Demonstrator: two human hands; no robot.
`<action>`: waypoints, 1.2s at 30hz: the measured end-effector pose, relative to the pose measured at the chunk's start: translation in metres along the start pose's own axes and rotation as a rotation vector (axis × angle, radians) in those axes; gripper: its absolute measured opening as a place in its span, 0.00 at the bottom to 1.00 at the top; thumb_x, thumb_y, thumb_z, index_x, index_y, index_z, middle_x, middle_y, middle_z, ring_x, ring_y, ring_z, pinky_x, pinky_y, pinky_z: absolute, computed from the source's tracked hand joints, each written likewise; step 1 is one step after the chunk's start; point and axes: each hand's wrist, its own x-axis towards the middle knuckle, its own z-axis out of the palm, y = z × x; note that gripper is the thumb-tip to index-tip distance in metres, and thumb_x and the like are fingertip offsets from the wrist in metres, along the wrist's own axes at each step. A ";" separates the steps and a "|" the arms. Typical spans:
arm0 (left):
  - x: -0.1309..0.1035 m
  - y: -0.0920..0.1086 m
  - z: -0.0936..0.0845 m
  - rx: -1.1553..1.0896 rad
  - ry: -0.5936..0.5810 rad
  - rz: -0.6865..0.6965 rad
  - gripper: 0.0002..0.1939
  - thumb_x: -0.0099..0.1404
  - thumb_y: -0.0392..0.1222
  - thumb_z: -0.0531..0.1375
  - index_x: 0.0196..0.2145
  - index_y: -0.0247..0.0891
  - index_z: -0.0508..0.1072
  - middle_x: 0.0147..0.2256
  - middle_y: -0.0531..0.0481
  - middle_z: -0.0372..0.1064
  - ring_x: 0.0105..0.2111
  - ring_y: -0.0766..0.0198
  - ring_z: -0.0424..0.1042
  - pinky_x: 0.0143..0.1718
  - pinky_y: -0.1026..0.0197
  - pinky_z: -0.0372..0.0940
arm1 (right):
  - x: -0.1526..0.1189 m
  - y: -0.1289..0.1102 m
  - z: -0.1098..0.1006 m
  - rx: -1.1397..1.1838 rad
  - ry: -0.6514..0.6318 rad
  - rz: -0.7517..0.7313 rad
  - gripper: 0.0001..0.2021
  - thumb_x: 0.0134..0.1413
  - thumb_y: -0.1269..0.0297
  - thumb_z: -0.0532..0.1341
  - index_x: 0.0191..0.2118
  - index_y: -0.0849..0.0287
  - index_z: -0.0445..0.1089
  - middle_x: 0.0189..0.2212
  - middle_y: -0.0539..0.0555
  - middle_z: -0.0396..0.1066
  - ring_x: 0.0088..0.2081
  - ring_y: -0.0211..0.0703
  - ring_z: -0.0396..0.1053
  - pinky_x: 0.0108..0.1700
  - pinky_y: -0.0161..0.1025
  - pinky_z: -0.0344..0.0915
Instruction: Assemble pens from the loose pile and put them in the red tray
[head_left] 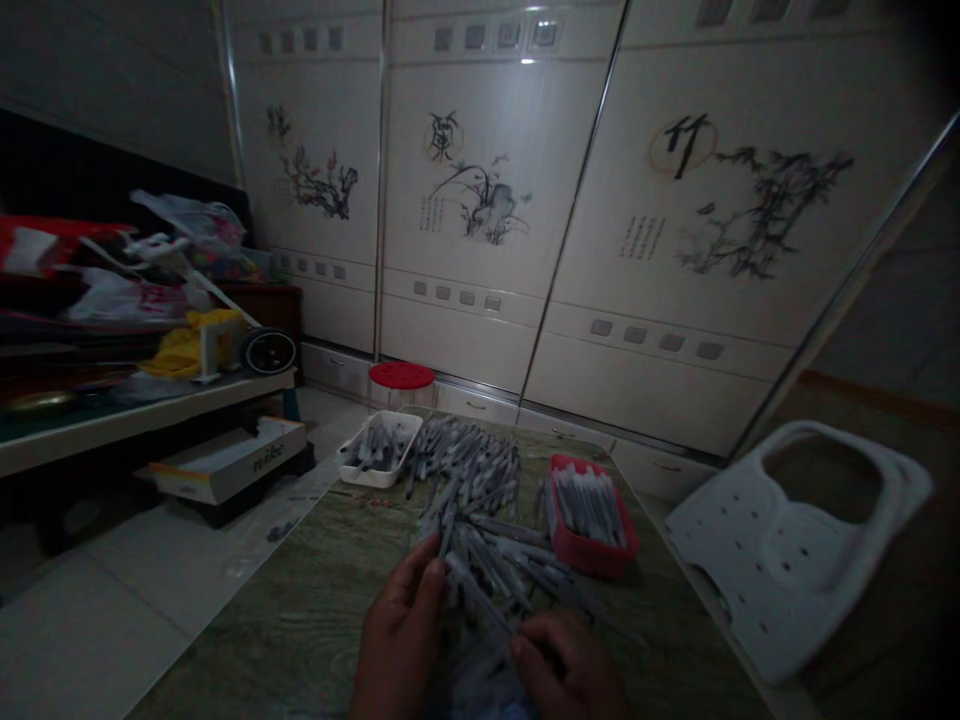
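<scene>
Many slim pens with clear-grey barrels lie in a loose pile (469, 460) on the wood-patterned table (300, 600), spreading toward me. My left hand (401, 625) is at the pile's near left side, with thumb and fingers closed on an upright-leaning pen (448, 527). To the right and nearer, my right hand (566, 655) pinches the near end of another slanting pen (484, 600). A red basket (596, 562) at the right holds a packed row of pens. At the far left a white basket (381, 478) contains several dark-tipped pieces. Clear plastic lies between my hands, dim and blurred.
A red round stool (402, 375) stands beyond the table. To the right is a white plastic chair (795, 540). At left, a cluttered bench (247, 400) bears bags and a wheeled toy, with an open box (240, 465) below. Sliding cabinet doors (465, 330) close off the back.
</scene>
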 end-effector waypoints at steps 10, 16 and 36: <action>0.001 0.023 -0.013 -0.059 0.143 -0.043 0.25 0.56 0.55 0.69 0.47 0.38 0.78 0.40 0.44 0.81 0.41 0.54 0.77 0.39 0.59 0.69 | 0.082 0.007 -0.076 -0.426 0.291 0.271 0.21 0.63 0.44 0.54 0.34 0.52 0.77 0.28 0.55 0.76 0.29 0.50 0.72 0.29 0.39 0.55; 0.010 0.018 -0.021 -0.035 0.163 -0.013 0.25 0.56 0.56 0.68 0.47 0.38 0.78 0.41 0.44 0.81 0.41 0.54 0.76 0.39 0.59 0.68 | 0.116 0.025 -0.078 -0.527 0.262 0.270 0.17 0.59 0.48 0.56 0.37 0.53 0.78 0.33 0.59 0.79 0.33 0.53 0.74 0.31 0.41 0.56; 0.025 0.011 -0.047 -0.070 0.232 0.051 0.24 0.57 0.54 0.66 0.45 0.37 0.77 0.40 0.42 0.78 0.36 0.57 0.71 0.38 0.57 0.64 | 0.036 -0.021 0.018 -0.326 -0.262 0.000 0.09 0.60 0.61 0.55 0.33 0.54 0.71 0.32 0.52 0.74 0.35 0.47 0.72 0.37 0.39 0.61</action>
